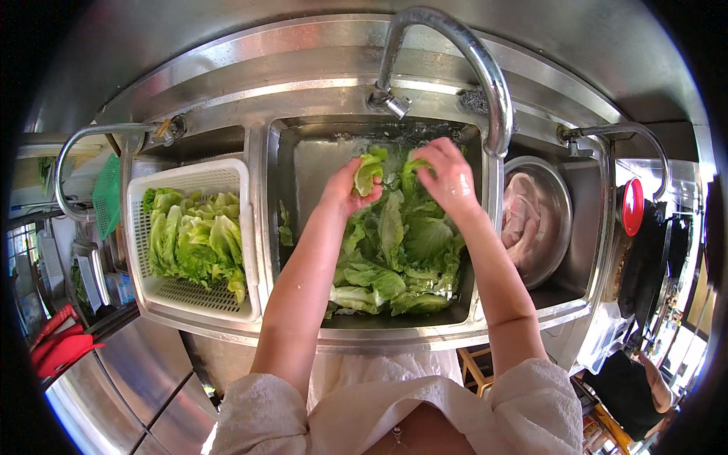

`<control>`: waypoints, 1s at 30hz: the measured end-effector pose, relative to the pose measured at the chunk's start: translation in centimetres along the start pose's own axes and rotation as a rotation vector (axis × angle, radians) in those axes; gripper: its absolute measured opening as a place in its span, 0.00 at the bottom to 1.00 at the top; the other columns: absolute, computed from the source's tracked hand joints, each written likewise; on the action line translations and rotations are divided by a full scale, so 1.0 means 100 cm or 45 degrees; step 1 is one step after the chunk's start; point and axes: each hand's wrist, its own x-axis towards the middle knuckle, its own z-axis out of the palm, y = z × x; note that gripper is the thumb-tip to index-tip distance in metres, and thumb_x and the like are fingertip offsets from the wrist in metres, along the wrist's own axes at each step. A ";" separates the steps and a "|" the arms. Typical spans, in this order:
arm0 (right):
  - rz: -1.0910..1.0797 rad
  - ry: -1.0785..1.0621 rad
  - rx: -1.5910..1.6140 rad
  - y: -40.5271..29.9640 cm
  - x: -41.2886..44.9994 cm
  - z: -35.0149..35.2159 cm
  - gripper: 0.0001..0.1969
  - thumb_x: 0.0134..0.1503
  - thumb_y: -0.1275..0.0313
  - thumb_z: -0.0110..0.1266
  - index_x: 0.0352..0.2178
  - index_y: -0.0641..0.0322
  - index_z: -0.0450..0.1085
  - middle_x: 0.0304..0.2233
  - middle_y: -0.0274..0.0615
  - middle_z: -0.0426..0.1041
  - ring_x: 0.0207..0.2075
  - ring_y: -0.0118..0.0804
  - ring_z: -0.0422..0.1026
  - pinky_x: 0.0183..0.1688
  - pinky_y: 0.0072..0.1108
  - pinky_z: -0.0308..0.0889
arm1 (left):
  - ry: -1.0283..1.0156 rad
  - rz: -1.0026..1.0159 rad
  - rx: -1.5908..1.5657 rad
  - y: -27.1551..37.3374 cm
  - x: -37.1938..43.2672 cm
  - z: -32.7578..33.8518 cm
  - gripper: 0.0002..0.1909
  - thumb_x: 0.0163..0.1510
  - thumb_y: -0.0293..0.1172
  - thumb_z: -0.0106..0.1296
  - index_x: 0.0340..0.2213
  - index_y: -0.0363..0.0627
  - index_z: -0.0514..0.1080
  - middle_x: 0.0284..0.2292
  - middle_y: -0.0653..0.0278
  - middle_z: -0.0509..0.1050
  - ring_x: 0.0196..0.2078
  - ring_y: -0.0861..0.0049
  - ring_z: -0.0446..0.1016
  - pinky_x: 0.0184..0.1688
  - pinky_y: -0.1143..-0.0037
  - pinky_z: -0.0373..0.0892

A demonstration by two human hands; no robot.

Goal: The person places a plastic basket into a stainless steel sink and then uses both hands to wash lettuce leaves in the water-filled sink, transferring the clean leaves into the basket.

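Over the middle basin of a stainless steel sink (372, 335), my left hand (350, 187) holds a small lettuce leaf (368, 175). To its right, my right hand (446, 176) has its fingers closed on another piece of lettuce (417, 165). Many loose lettuce leaves (392, 227) lie in the water below both hands, mostly in the right part of the basin. In the left basin's place sits a white plastic basket (250, 227) with lettuce leaves (196, 239) in it.
A curved faucet (449, 34) arches over the middle basin's right side. In the right basin stands a metal bowl (560, 227) with pale raw meat (520, 216) in it. Smaller faucets (65, 165) flank both ends. A person in black (625, 392) is at the lower right.
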 end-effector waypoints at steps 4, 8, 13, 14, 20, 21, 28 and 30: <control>0.027 -0.207 0.504 -0.027 -0.002 0.026 0.14 0.41 0.78 0.50 0.34 0.57 0.63 0.41 0.42 0.63 0.32 0.38 0.68 0.32 0.24 0.65 | 0.215 -0.151 -0.055 0.002 -0.016 0.013 0.19 0.52 0.49 0.34 0.37 0.49 0.63 0.27 0.60 0.69 0.21 0.73 0.68 0.23 0.73 0.69; 0.027 -0.377 0.660 -0.026 -0.005 0.049 0.24 0.43 0.75 0.52 0.44 0.53 0.59 0.38 0.42 0.65 0.32 0.37 0.68 0.35 0.24 0.64 | 0.250 -0.277 0.181 0.002 -0.023 0.009 0.22 0.51 0.55 0.32 0.36 0.53 0.65 0.30 0.64 0.69 0.26 0.74 0.68 0.24 0.72 0.68; 0.095 -0.602 0.696 -0.036 -0.009 0.065 0.25 0.43 0.69 0.54 0.45 0.51 0.59 0.37 0.44 0.66 0.33 0.39 0.68 0.35 0.26 0.64 | 0.340 -0.320 0.585 0.000 -0.042 -0.007 0.24 0.49 0.58 0.32 0.36 0.56 0.66 0.28 0.68 0.70 0.25 0.75 0.70 0.25 0.70 0.69; 0.097 -0.575 0.641 -0.036 -0.011 0.068 0.21 0.43 0.69 0.53 0.42 0.52 0.62 0.34 0.44 0.68 0.32 0.40 0.68 0.35 0.26 0.63 | 0.302 -0.329 0.546 -0.002 -0.041 -0.012 0.22 0.50 0.54 0.34 0.36 0.51 0.65 0.24 0.67 0.70 0.20 0.77 0.68 0.25 0.70 0.69; 0.671 -0.313 0.863 -0.009 -0.027 0.096 0.10 0.46 0.73 0.49 0.33 0.60 0.66 0.25 0.34 0.69 0.24 0.30 0.68 0.26 0.18 0.62 | 0.510 0.143 0.294 -0.013 -0.029 -0.034 0.19 0.50 0.49 0.39 0.28 0.45 0.66 0.18 0.66 0.67 0.15 0.80 0.65 0.20 0.73 0.68; 1.057 -0.157 1.186 -0.007 -0.026 0.096 0.10 0.47 0.74 0.48 0.34 0.62 0.65 0.25 0.32 0.69 0.23 0.25 0.67 0.23 0.15 0.61 | 0.571 0.362 0.184 -0.014 -0.029 -0.034 0.18 0.49 0.47 0.41 0.26 0.44 0.67 0.17 0.66 0.66 0.14 0.80 0.64 0.19 0.74 0.68; 0.973 -0.331 1.193 -0.035 -0.020 0.078 0.13 0.48 0.73 0.48 0.38 0.61 0.64 0.22 0.31 0.66 0.21 0.19 0.63 0.22 0.12 0.60 | 0.121 0.189 0.211 -0.022 -0.035 -0.020 0.26 0.45 0.47 0.50 0.43 0.47 0.62 0.40 0.65 0.66 0.43 0.77 0.64 0.43 0.76 0.61; 0.995 -0.263 1.099 -0.035 -0.022 0.077 0.12 0.49 0.73 0.48 0.37 0.62 0.64 0.22 0.31 0.66 0.21 0.18 0.62 0.22 0.12 0.60 | 0.139 0.128 0.156 -0.025 -0.030 -0.025 0.26 0.45 0.48 0.50 0.43 0.47 0.62 0.41 0.65 0.65 0.43 0.76 0.64 0.44 0.76 0.60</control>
